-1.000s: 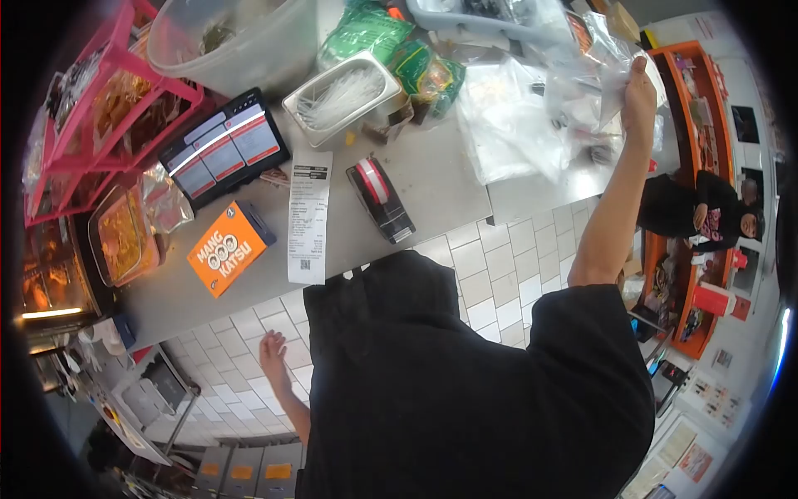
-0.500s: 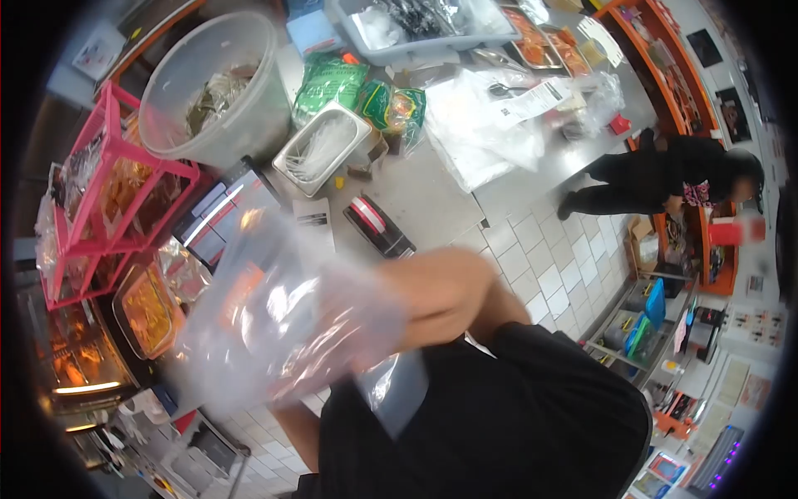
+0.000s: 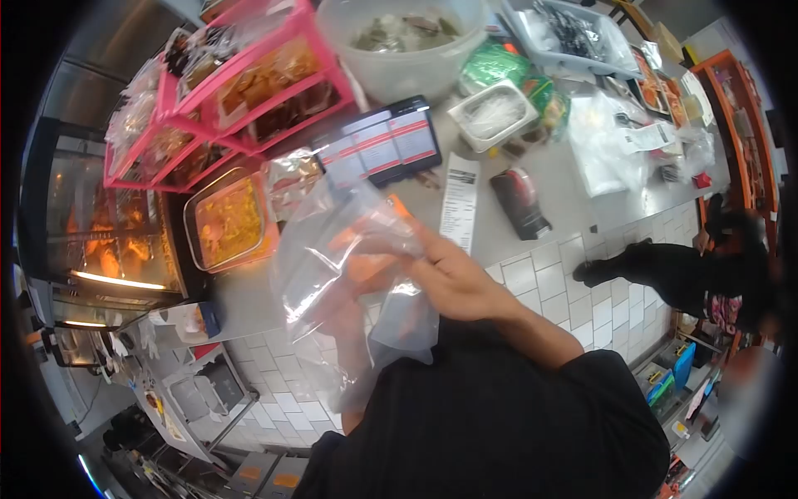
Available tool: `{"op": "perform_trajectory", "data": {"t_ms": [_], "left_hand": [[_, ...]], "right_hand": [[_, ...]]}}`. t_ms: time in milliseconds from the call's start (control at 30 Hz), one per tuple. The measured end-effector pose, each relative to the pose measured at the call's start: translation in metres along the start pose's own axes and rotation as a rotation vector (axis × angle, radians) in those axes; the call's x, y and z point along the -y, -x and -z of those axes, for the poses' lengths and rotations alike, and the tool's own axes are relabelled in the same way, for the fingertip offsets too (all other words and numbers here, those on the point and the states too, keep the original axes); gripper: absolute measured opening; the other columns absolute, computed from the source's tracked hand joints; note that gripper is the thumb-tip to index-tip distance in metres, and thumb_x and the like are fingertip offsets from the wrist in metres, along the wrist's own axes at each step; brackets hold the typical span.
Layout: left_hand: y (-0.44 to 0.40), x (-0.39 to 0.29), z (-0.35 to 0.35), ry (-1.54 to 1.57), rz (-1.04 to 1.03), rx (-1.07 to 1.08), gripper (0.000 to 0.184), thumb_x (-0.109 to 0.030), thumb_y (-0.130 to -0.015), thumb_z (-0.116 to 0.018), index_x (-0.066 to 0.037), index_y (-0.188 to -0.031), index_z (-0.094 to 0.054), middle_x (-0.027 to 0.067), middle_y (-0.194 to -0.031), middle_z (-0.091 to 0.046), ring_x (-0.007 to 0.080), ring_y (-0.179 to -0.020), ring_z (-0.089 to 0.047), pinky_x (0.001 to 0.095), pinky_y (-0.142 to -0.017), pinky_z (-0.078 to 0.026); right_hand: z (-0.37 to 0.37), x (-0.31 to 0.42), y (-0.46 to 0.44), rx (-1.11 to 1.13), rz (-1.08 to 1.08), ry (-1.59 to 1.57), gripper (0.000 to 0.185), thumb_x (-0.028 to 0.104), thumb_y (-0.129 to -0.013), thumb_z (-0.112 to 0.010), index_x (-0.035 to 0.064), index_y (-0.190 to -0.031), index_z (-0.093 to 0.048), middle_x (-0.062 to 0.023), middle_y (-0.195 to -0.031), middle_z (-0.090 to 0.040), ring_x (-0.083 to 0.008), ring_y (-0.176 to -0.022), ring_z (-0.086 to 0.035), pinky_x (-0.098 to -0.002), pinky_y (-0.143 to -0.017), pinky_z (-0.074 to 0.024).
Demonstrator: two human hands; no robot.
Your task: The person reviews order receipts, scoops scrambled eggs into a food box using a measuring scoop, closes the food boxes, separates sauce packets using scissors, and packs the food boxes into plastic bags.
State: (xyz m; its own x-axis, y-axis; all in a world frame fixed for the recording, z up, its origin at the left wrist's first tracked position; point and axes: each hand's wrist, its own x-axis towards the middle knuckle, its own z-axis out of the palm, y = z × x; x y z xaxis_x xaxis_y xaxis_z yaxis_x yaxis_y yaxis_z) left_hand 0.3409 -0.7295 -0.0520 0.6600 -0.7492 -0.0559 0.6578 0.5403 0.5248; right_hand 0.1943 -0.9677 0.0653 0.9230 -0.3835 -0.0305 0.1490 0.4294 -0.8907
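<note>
A large clear plastic bag (image 3: 307, 266) hangs in front of my black-clad torso. At its right side, my right hand (image 3: 436, 262) has its fingers curled on the plastic. My left hand (image 3: 337, 295) lies behind or inside the bag; it shows only blurred through the film, so its fingers cannot be made out. Something orange (image 3: 399, 206) shows by my right fingers, but its kind is unclear. Beyond the bag, a tablet with order panels (image 3: 391, 141) leans on the metal counter (image 3: 573, 216). A printed receipt (image 3: 459, 204) and a dark red-and-black device (image 3: 521, 204) lie right of the bag.
A pink rack (image 3: 220, 133) of packed food stands left, beside a lit warming cabinet (image 3: 112, 241) and a foil-lined tray (image 3: 224, 220) of yellow food. Behind are a big clear tub (image 3: 403, 71), a metal tub (image 3: 492, 116) and white plastic bags (image 3: 598, 145). A person (image 3: 673, 266) stands right.
The view has swung left, so the counter items sit further right. The bag is sharper and more upright, and my right hand has come into clearer view on it.
</note>
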Motion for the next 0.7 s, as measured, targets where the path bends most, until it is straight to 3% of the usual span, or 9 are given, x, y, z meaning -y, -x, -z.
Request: {"op": "perform_trajectory", "data": {"t_ms": [67,200,300,367,400,500,567,700], "left_hand": [[0.014,-0.023,0.024,0.207,-0.015,0.074,0.075,-0.046,-0.089,-0.066,-0.013,-0.148,-0.032,0.0195,-0.143,-0.041,0.0301,-0.127,-0.046,0.0525,-0.100,-0.043],[0.040,-0.062,0.060,0.521,-0.015,0.247,0.083,-0.047,-0.088,-0.068,-0.015,-0.152,-0.027,0.0205,-0.149,-0.036,0.0309,-0.131,-0.043,0.0552,-0.100,-0.043],[0.059,-0.084,0.082,0.498,-0.015,0.237,0.089,-0.047,-0.086,-0.070,-0.017,-0.155,-0.023,0.0213,-0.153,-0.033,0.0315,-0.134,-0.041,0.0573,-0.100,-0.043],[0.077,-0.100,0.099,0.200,-0.013,0.037,0.078,-0.041,-0.089,-0.067,-0.013,-0.151,-0.029,0.0185,-0.144,-0.041,0.0275,-0.124,-0.048,0.0502,-0.094,-0.047],[0.083,-0.110,0.098,-0.097,-0.004,-0.165,0.067,-0.035,-0.093,-0.065,-0.009,-0.147,-0.034,0.0157,-0.134,-0.050,0.0236,-0.114,-0.055,0.0431,-0.089,-0.051],[0.083,-0.116,0.092,-0.541,-0.001,-0.580,0.033,-0.023,-0.099,-0.058,-0.002,-0.124,-0.052,0.0047,-0.102,-0.064,0.0124,-0.085,-0.063,0.0249,-0.071,-0.054],[0.076,-0.120,0.079,-0.442,-0.015,-0.798,0.023,-0.024,-0.102,-0.053,-0.004,-0.113,-0.057,0.0027,-0.094,-0.063,0.0100,-0.080,-0.062,0.0233,-0.066,-0.054],[0.080,-0.120,0.088,-0.467,-0.055,-0.855,0.021,-0.024,-0.103,-0.052,-0.005,-0.109,-0.058,0.0017,-0.090,-0.060,0.0090,-0.076,-0.060,0.0218,-0.066,-0.052]], "right_hand": [[-0.024,-0.011,-0.009,0.041,-0.085,0.478,0.053,-0.006,-0.093,-0.033,-0.0001,-0.145,-0.033,-0.0164,-0.137,-0.052,-0.0203,-0.121,-0.056,-0.0327,-0.104,-0.0389],[-0.046,-0.039,-0.022,0.054,-0.117,0.388,0.050,-0.004,-0.095,-0.034,-0.0012,-0.145,-0.034,-0.0148,-0.136,-0.054,-0.0200,-0.119,-0.057,-0.0320,-0.102,-0.0389],[-0.066,-0.049,-0.027,0.004,-0.069,0.362,0.047,-0.002,-0.097,-0.034,-0.0009,-0.144,-0.035,-0.0139,-0.134,-0.055,-0.0216,-0.115,-0.061,-0.0321,-0.102,-0.0394],[-0.081,-0.060,-0.032,-0.037,-0.095,0.328,0.046,-0.002,-0.098,-0.033,-0.0009,-0.144,-0.036,-0.0137,-0.133,-0.056,-0.0234,-0.109,-0.065,-0.0328,-0.100,-0.0412],[-0.085,-0.067,-0.034,-0.033,-0.094,0.327,0.046,-0.002,-0.098,-0.033,-0.0009,-0.144,-0.036,-0.0137,-0.133,-0.056,-0.0234,-0.109,-0.065,-0.0328,-0.100,-0.0412],[-0.090,-0.083,-0.040,0.004,-0.063,0.355,0.048,-0.003,-0.096,-0.035,-0.0009,-0.144,-0.036,-0.0135,-0.130,-0.058,-0.0226,-0.103,-0.068,-0.0335,-0.097,-0.0437],[-0.093,-0.091,-0.044,0.035,-0.007,0.467,0.052,-0.005,-0.092,-0.037,-0.0004,-0.144,-0.036,-0.0137,-0.126,-0.060,-0.0218,-0.102,-0.069,-0.0341,-0.095,-0.0456],[-0.095,-0.100,-0.055,-0.004,0.092,0.549,0.056,-0.004,-0.088,-0.040,0.0018,-0.144,-0.037,-0.0148,-0.118,-0.063,-0.0237,-0.095,-0.070,-0.0348,-0.095,-0.0457]]}}
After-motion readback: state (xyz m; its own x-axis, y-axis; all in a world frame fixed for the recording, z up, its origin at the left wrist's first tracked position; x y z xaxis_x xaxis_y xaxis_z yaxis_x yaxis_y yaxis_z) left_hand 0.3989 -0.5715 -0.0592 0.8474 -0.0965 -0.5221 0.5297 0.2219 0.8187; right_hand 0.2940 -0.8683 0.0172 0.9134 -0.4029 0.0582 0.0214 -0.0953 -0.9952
